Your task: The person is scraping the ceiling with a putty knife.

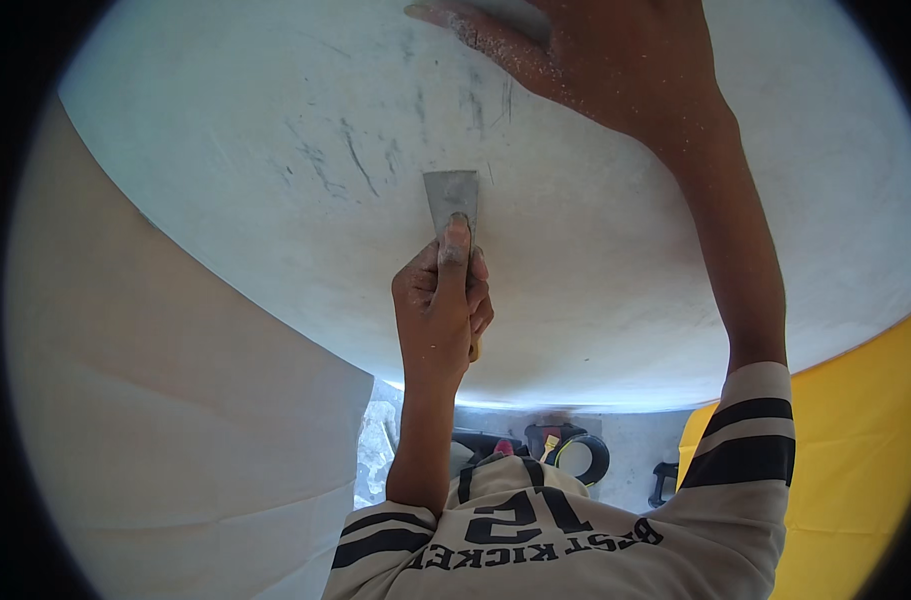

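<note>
My left hand (pixel 444 300) grips a putty knife (pixel 453 191) with a flat metal blade, its thumb pressed along the blade. A bit of yellowish handle shows below my fingers. The blade's wide edge points up at a large pale smooth surface (pixel 590 247), just below several dark scuff marks (pixel 358 157). Whether the edge touches the surface I cannot tell. At the upper right my right hand (pixel 613 67) lies against or close over the same surface, thumb spread to the left. Its fingers run out of the frame at the top. Whitish dust speckles its thumb and back.
A yellow sheet (pixel 853 450) hangs at the right, and a pale sheet (pixel 185 420) spans the left. Below, on the grey floor (pixel 631 435), are a black ring-shaped object (pixel 598 461), a small yellow-handled brush (pixel 550 446) and a black object (pixel 661 484).
</note>
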The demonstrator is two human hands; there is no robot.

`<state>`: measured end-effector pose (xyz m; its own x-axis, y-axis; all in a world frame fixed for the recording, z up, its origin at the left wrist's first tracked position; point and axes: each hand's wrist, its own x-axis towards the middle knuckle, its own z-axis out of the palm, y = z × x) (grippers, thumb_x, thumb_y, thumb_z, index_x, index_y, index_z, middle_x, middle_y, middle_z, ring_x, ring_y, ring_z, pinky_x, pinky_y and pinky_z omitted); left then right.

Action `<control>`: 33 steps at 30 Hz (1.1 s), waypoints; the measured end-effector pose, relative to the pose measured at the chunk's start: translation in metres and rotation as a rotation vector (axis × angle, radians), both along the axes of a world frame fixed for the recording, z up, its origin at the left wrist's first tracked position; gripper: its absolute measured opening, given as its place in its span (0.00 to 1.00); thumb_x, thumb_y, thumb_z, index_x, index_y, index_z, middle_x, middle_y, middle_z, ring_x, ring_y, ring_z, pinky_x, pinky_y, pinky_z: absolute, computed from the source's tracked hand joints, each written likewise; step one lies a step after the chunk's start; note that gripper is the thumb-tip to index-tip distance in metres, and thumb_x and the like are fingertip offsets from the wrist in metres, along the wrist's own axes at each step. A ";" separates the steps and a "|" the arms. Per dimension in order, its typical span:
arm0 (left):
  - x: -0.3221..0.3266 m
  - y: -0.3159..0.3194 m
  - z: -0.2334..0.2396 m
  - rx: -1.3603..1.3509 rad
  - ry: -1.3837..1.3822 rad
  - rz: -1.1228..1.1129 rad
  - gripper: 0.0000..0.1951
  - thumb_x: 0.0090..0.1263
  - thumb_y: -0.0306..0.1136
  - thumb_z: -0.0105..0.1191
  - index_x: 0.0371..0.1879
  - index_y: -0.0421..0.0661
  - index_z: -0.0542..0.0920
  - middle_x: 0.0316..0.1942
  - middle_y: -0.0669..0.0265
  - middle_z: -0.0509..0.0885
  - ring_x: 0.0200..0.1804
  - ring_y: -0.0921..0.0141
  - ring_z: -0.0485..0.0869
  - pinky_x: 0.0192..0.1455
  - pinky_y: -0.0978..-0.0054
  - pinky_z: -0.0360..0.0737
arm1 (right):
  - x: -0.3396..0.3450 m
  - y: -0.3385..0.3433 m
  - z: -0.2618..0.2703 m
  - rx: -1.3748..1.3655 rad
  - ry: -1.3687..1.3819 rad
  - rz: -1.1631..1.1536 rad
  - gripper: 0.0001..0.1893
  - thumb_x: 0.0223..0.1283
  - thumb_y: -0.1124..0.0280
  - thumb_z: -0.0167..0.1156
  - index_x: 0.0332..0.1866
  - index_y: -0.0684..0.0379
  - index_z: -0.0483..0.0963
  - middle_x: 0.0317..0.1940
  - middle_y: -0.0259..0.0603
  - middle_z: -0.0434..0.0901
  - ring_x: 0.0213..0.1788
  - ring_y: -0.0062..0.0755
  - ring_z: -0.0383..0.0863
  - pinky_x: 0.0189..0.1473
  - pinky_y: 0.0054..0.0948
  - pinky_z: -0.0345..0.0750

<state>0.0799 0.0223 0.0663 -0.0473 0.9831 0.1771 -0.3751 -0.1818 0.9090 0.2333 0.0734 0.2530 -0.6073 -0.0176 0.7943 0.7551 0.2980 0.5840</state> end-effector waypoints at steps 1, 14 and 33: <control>0.001 0.000 -0.003 0.030 0.006 0.012 0.24 0.80 0.50 0.50 0.22 0.48 0.73 0.10 0.76 0.62 0.10 0.82 0.61 0.14 0.81 0.57 | -0.002 0.002 -0.002 -0.003 0.004 0.001 0.20 0.56 0.61 0.69 0.56 0.45 0.83 0.73 0.41 0.68 0.76 0.48 0.62 0.76 0.49 0.56; 0.006 0.004 0.009 0.010 -0.013 -0.028 0.23 0.79 0.52 0.51 0.23 0.49 0.74 0.10 0.76 0.62 0.10 0.83 0.60 0.14 0.83 0.57 | -0.009 0.011 -0.005 -0.049 0.089 0.348 0.18 0.55 0.64 0.69 0.53 0.45 0.84 0.71 0.43 0.70 0.75 0.50 0.64 0.76 0.49 0.58; 0.008 -0.005 0.026 0.064 -0.043 -0.001 0.24 0.79 0.51 0.51 0.22 0.48 0.74 0.10 0.76 0.63 0.10 0.83 0.61 0.13 0.83 0.57 | -0.013 0.026 -0.019 0.074 0.005 0.472 0.18 0.60 0.57 0.68 0.55 0.42 0.83 0.73 0.40 0.69 0.76 0.47 0.63 0.76 0.49 0.54</control>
